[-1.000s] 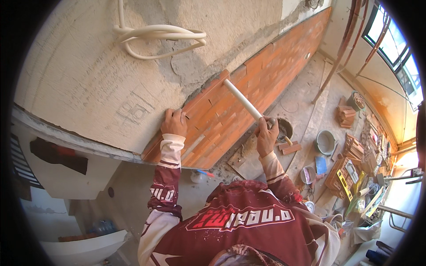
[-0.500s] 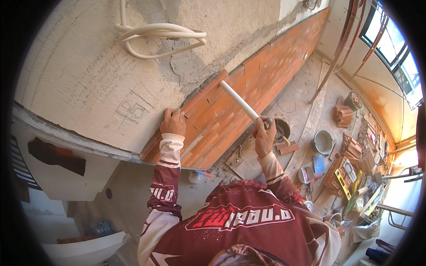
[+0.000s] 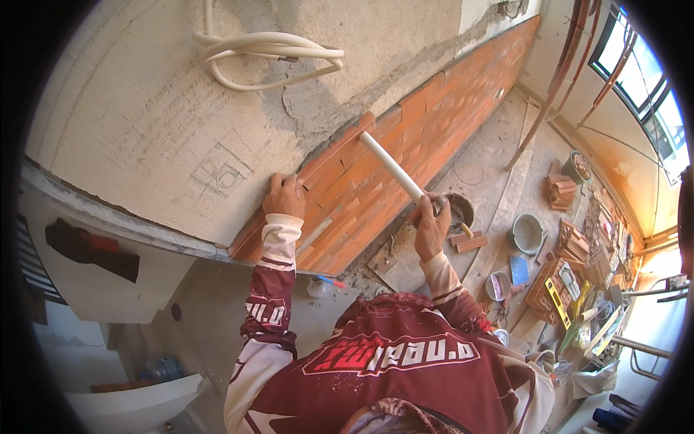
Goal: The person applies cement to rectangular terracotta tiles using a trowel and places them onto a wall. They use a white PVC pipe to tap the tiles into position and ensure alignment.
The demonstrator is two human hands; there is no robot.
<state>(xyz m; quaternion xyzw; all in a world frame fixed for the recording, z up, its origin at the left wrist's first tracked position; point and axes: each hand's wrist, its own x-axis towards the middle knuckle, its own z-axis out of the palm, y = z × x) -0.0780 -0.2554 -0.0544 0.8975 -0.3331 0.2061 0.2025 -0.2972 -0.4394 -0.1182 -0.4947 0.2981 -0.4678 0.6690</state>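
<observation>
My right hand (image 3: 432, 226) grips one end of a white plastic pipe (image 3: 394, 168). The pipe's far end meets the upper rows of the orange brick cladding (image 3: 405, 152) on the wall. At the cladding's top edge, toward its left end, my left hand (image 3: 284, 195) has bent fingers against the wall; whatever they pinch is hidden. A thin pale string (image 3: 334, 150) runs along the top course beside those fingers. Above the bricks is bare rough plaster (image 3: 166, 145) with pencil marks and a square sketch.
A looped cream cable (image 3: 278, 50) hangs from the plaster. On the floor are a dark mortar bucket (image 3: 459, 210), a grey bucket (image 3: 527, 234), a blue plate (image 3: 519, 270), a yellow level (image 3: 558, 304) and stacks of brick strips (image 3: 575, 242). Reddish poles (image 3: 553, 87) stand at the right.
The view has shifted slightly. Both hands keep about the same places, and the pipe still rests with its far end on the bricks.
</observation>
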